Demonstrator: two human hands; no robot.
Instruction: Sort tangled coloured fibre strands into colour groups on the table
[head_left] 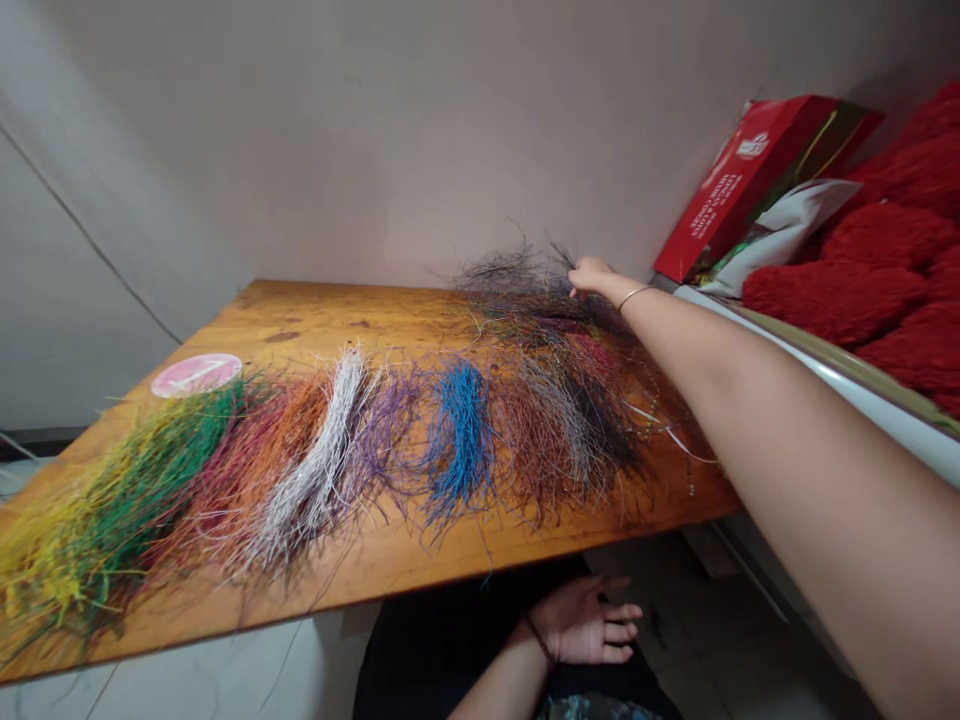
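Note:
My right hand [589, 277] reaches to the back right of the wooden table, its fingers closed on a few thin dark strands [561, 256]. Around it lies a tangled heap of dark strands [517, 275]; some pink ones [592, 352] show below. Below the table's front edge, my left hand [589, 620] rests palm up over my lap, fingers apart and holding nothing. Between the hands, brown strands [536, 440], grey strands [574, 430] and a blue bundle [461, 430] lie on the tabletop.
The wooden table [315, 320] meets a pale wall. White [315, 490], purple [386, 425], orange [281, 450], green [172, 460] and yellow bundles [82, 520] spread leftward. A pink disc [196, 374] sits behind them. At right are a red box [739, 190] and red fuzzy pieces [832, 300].

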